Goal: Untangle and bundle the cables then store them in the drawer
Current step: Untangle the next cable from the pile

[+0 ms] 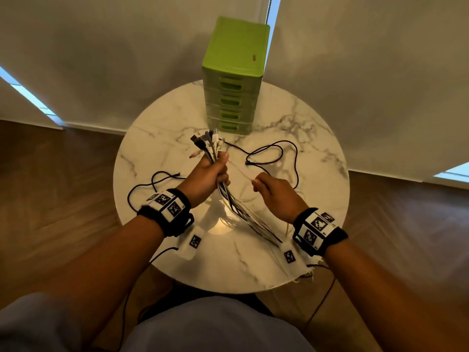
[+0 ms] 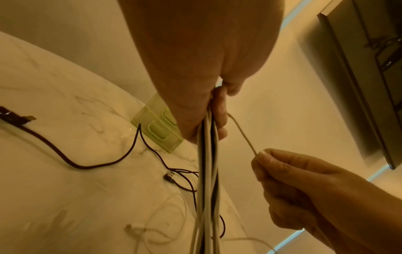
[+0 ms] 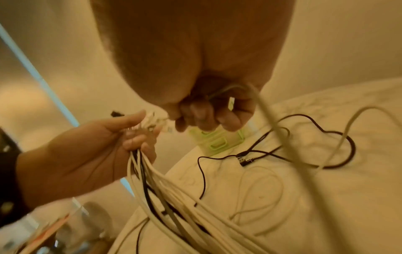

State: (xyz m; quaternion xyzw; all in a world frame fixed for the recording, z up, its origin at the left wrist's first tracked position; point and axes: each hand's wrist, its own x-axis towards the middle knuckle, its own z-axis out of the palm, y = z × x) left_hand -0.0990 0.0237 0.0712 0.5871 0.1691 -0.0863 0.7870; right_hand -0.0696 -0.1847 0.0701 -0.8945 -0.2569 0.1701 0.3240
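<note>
- At the bottom of the head view, the person's lap in pale cloth and both forearms with black wristbands (image 1: 165, 209) carrying square markers fill the lower frame.
- The left hand (image 1: 208, 177) is closed in a fist round a bundle of cables (image 1: 236, 207), white and dark; the plug ends (image 1: 206, 142) fan out above the fist, and the strands trail down to the lower right, off the table's near edge.
- The right hand (image 1: 275, 193) has its fingers curled and pinches a single thin white cable (image 2: 243, 134), which runs up to the left hand's fingers.
- A loose black cable (image 1: 274, 154) lies looped on the round marble table (image 1: 157, 138), right of centre; another black cable (image 1: 142, 189) lies at the left edge.
- The green drawer unit (image 1: 234, 80) stands at the table's far edge, upper centre, all drawers shut.
</note>
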